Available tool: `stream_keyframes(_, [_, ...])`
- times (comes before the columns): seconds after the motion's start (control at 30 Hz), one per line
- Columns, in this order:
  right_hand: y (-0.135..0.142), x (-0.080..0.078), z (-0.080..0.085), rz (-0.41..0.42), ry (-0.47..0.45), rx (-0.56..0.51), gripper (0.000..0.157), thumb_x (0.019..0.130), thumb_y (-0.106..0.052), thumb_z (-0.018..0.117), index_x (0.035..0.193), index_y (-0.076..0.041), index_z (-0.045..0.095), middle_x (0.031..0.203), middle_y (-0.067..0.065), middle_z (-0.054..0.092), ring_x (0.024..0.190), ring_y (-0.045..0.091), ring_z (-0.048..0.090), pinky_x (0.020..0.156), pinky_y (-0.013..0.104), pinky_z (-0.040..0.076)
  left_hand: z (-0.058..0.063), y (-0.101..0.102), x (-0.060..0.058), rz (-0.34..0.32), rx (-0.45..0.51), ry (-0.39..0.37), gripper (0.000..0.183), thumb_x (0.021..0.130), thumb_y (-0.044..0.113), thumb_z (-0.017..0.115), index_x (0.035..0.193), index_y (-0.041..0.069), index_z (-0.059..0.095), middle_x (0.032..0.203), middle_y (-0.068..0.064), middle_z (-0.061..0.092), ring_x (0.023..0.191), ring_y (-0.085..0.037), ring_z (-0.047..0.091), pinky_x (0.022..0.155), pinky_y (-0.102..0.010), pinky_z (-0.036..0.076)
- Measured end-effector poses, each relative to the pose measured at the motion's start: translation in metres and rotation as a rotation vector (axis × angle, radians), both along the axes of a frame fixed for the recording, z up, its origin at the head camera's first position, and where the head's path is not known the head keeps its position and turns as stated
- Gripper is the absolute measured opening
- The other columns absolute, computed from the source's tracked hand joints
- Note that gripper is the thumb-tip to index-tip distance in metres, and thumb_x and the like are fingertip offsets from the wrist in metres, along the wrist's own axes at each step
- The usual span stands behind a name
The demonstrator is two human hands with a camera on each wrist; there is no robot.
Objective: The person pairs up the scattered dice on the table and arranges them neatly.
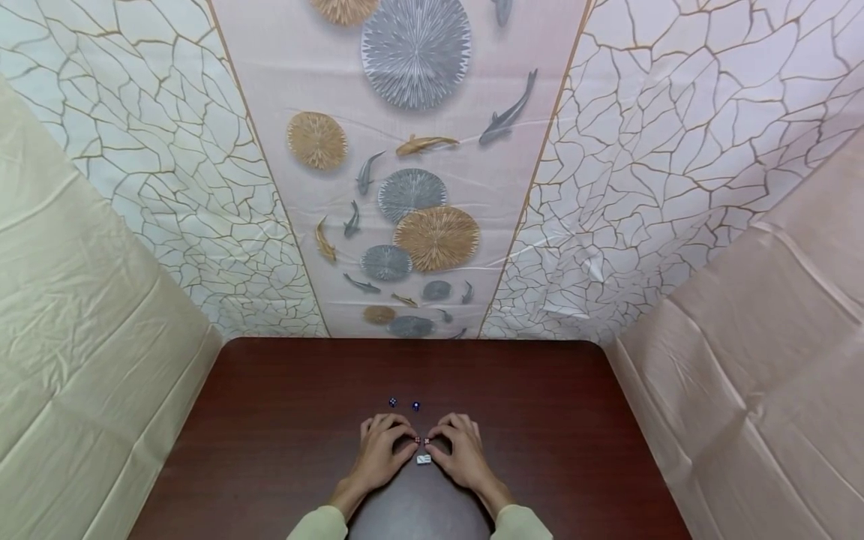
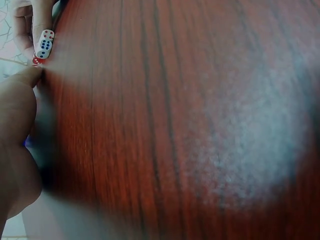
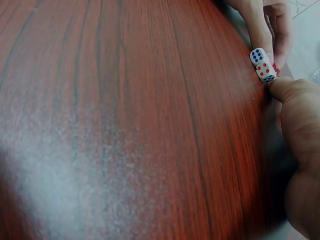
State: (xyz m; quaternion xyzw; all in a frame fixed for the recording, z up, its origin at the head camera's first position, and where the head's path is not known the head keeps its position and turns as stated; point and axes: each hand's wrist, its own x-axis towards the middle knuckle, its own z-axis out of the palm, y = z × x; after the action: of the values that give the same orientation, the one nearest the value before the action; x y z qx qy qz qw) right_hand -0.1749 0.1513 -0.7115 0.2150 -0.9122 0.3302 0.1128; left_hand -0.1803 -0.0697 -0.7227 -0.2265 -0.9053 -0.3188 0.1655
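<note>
Two small red dice lie between my hands in the head view, close together. My left hand (image 1: 379,452) pinches the left red die (image 1: 418,440) between thumb and index finger. The right red die (image 1: 427,441) is pinched the same way by my right hand (image 1: 464,456). Just nearer to me, a pair of white dice (image 1: 424,459) sits side by side, touching. Their blue and red pips show in the right wrist view, where the white dice (image 3: 263,66) mostly cover a red die (image 3: 275,67). Fingertips partly hide the red dice.
Beyond the hands are two blue dice, one to the left (image 1: 393,403) and one to the right (image 1: 415,406), a little apart. The dark red wooden table (image 1: 270,435) ends at a patterned cloth (image 1: 418,142) behind, with beige cloth on both sides.
</note>
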Motion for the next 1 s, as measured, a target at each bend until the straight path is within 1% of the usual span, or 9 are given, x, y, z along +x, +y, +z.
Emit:
stream_keyframes(0.07, [-0.0008,0.0001,-0.0005,0.000,0.021,0.005,0.016,0.087,-0.030,0.084,0.100,-0.024,0.077,0.106,-0.003,0.066,0.110,0.016,0.053,0.095,0.045,0.037,-0.0001,-0.0001,0.0002,-0.002,0.008,-0.006,0.016,0.084,0.031,0.087,0.097,0.032,0.077,0.111,0.011,0.069,0.109,-0.019,0.059,0.095,-0.053,0.035])
stream_keyframes(0.17, [-0.0012,0.0007,-0.0004,-0.003,0.029,0.011,0.016,0.087,-0.031,0.084,0.100,-0.025,0.077,0.106,-0.004,0.066,0.110,0.015,0.053,0.095,0.044,0.037,-0.0009,0.0001,0.0004,-0.003,0.016,-0.017,0.016,0.085,0.032,0.087,0.097,0.032,0.077,0.111,0.011,0.068,0.110,-0.019,0.058,0.097,-0.054,0.033])
stream_keyframes(0.37, [-0.0003,0.0003,0.0007,-0.002,-0.003,0.003,0.016,0.088,-0.033,0.083,0.101,-0.026,0.076,0.107,-0.004,0.065,0.111,0.014,0.052,0.096,0.044,0.036,-0.0033,0.0009,-0.0001,0.013,0.010,-0.009,0.016,0.085,0.036,0.085,0.098,0.035,0.076,0.111,0.013,0.067,0.110,-0.018,0.058,0.098,-0.056,0.033])
stream_keyframes(0.47, [-0.0001,-0.0002,0.0010,-0.001,-0.013,0.004,0.015,0.089,-0.034,0.082,0.101,-0.026,0.076,0.107,-0.004,0.065,0.112,0.014,0.052,0.096,0.045,0.036,-0.0038,0.0007,-0.0005,0.012,0.014,-0.018,0.016,0.085,0.037,0.085,0.098,0.036,0.076,0.111,0.013,0.067,0.110,-0.018,0.057,0.099,-0.056,0.032])
stream_keyframes(0.73, [-0.0001,-0.0004,0.0012,0.001,-0.057,-0.004,0.015,0.090,-0.035,0.081,0.103,-0.027,0.077,0.109,-0.003,0.066,0.113,0.015,0.052,0.098,0.046,0.036,0.0003,-0.0002,0.0007,-0.010,0.028,-0.094,0.015,0.087,0.038,0.083,0.101,0.035,0.077,0.114,0.012,0.066,0.113,-0.019,0.055,0.102,-0.057,0.029])
stream_keyframes(0.9, [-0.0008,-0.0006,0.0009,-0.007,-0.060,-0.008,0.016,0.090,-0.034,0.081,0.103,-0.026,0.077,0.110,-0.002,0.065,0.113,0.016,0.052,0.099,0.047,0.036,0.0016,-0.0006,0.0016,-0.012,0.028,-0.141,0.015,0.088,0.038,0.082,0.102,0.035,0.077,0.116,0.012,0.066,0.115,-0.018,0.054,0.104,-0.056,0.027])
stream_keyframes(1.0, [-0.0010,-0.0003,0.0004,-0.009,-0.053,-0.014,0.016,0.090,-0.033,0.082,0.102,-0.025,0.077,0.109,-0.002,0.065,0.112,0.016,0.052,0.099,0.047,0.035,0.0011,-0.0004,0.0018,-0.008,0.026,-0.146,0.016,0.087,0.039,0.082,0.102,0.036,0.077,0.116,0.012,0.066,0.115,-0.018,0.054,0.105,-0.056,0.027])
